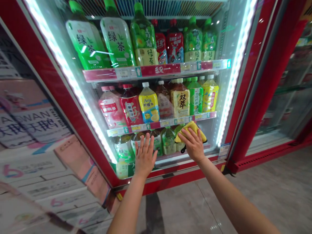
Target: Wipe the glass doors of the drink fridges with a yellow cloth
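Note:
My left hand (145, 159) lies with its fingers stretched upward, palm toward the glass door (206, 125) of a lit drinks fridge, in front of the bottom row of bottles. It holds nothing and looks to rest on the glass. To its right, my right hand (195, 146) presses a folded yellow cloth (193, 124) with dark edging against the door, just under the middle shelf's price strip. A small black loop (183, 149) hangs from the cloth. The fingers cover part of the cloth, and both palms are hidden.
Behind the glass, green tea bottles (118, 42) stand on the upper shelf, with mixed juice bottles (149, 104) below. Stacked cartons (39, 162) crowd the left side. A red fridge frame (175, 182) borders the door above grey floor tiles (190, 208). Another fridge (275, 107) stands right.

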Motion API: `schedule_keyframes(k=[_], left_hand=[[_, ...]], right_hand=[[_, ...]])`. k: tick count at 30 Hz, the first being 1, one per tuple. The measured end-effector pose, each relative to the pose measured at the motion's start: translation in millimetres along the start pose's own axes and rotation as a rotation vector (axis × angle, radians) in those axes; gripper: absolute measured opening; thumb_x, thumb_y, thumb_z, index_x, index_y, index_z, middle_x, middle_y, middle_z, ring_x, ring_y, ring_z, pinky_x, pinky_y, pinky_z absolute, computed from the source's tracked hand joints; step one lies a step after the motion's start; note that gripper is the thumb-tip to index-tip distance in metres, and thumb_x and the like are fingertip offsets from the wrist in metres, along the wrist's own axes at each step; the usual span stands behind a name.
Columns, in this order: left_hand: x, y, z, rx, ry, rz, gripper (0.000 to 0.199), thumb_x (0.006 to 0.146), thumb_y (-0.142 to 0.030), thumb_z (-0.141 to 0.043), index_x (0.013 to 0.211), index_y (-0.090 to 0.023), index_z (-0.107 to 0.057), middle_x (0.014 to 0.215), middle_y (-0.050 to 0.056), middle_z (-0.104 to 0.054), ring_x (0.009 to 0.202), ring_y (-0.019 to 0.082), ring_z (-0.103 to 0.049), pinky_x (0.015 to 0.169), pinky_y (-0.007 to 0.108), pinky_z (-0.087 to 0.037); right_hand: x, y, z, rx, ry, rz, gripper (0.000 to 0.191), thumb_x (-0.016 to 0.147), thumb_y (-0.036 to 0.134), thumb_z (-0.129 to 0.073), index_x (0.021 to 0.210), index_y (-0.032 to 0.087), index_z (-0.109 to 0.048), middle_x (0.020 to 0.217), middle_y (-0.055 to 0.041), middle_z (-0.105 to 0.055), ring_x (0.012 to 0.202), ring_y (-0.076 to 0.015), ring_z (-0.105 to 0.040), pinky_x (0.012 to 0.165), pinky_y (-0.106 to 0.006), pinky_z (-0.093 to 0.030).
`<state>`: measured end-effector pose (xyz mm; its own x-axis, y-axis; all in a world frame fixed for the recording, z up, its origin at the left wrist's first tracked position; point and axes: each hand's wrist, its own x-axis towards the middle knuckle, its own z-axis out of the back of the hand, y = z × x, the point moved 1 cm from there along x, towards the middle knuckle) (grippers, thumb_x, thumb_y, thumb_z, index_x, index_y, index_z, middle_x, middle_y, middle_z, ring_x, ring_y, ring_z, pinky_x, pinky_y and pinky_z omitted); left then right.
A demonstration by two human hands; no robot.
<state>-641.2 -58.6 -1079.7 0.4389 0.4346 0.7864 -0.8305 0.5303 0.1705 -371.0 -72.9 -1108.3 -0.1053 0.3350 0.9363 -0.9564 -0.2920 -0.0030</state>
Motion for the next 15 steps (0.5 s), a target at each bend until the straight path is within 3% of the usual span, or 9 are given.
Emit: schedule_keyframes(k=[2, 4, 6, 8, 12, 15], left_hand=[[-1, 0, 0.5, 0.005, 0.013, -0.004, 0.093, 0.096, -0.03, -0.063, 0.166, -0.023, -0.003, 0.169, 0.012, -0.024, 0.159, 0.028, -0.014, 0.131, 0.054, -0.011], [-3, 1, 1.7, 0.024, 0.036, -0.008, 0.09, 0.097, -0.031, -0.062, 0.166, -0.022, -0.005, 0.169, 0.012, -0.026, 0.159, 0.028, -0.016, 0.131, 0.054, -0.01], [-7, 4, 3.8, 0.049, 0.062, 0.001, 0.085, 0.098, -0.032, -0.059, 0.166, -0.021, -0.008, 0.168, 0.013, -0.028, 0.159, 0.028, -0.017, 0.131, 0.055, -0.011], [-12, 9, 6.5, 0.07, 0.074, 0.014, 0.081, 0.099, -0.031, -0.057, 0.166, -0.02, -0.012, 0.168, 0.014, -0.029, 0.159, 0.028, -0.018, 0.131, 0.055, -0.011], [-23, 25, 13.0, 0.093, 0.06, 0.051, 0.08, 0.099, -0.031, -0.058, 0.166, -0.019, -0.014, 0.168, 0.014, -0.03, 0.159, 0.027, -0.015, 0.131, 0.054, -0.011], [-30, 38, 18.1, 0.103, 0.046, 0.111, 0.084, 0.099, -0.033, -0.058, 0.166, -0.019, -0.009, 0.169, 0.014, -0.026, 0.159, 0.028, -0.014, 0.131, 0.055, -0.012]], right_hand=[[18, 9, -2, 0.007, -0.075, -0.126, 0.056, 0.102, 0.013, -0.045, 0.151, 0.038, -0.052, 0.153, -0.0015, -0.057, 0.152, -0.0247, -0.038, 0.129, -0.053, -0.022], [34, 34, -8, 0.011, -0.088, -0.2, 0.058, 0.102, 0.015, -0.045, 0.157, 0.034, -0.045, 0.16, -0.0047, -0.05, 0.157, -0.028, -0.029, 0.128, -0.056, -0.022], [37, 61, -15, 0.01, -0.046, -0.182, 0.061, 0.101, 0.016, -0.048, 0.159, 0.034, -0.041, 0.161, -0.0053, -0.048, 0.158, -0.0291, -0.026, 0.128, -0.056, -0.019], [27, 78, -18, 0.017, 0.004, -0.071, 0.062, 0.1, 0.016, -0.053, 0.157, 0.037, -0.043, 0.158, -0.003, -0.052, 0.155, -0.0272, -0.033, 0.129, -0.052, -0.016], [-5, 60, -15, 0.027, 0.049, 0.206, 0.057, 0.099, 0.014, -0.057, 0.147, 0.043, -0.055, 0.145, 0.004, -0.065, 0.142, -0.0185, -0.052, 0.13, -0.041, -0.014], [-4, 39, -14, 0.043, -0.017, 0.195, 0.053, 0.1, 0.012, -0.055, 0.141, 0.044, -0.061, 0.142, 0.0034, -0.067, 0.14, -0.0202, -0.054, 0.131, -0.049, -0.013]])
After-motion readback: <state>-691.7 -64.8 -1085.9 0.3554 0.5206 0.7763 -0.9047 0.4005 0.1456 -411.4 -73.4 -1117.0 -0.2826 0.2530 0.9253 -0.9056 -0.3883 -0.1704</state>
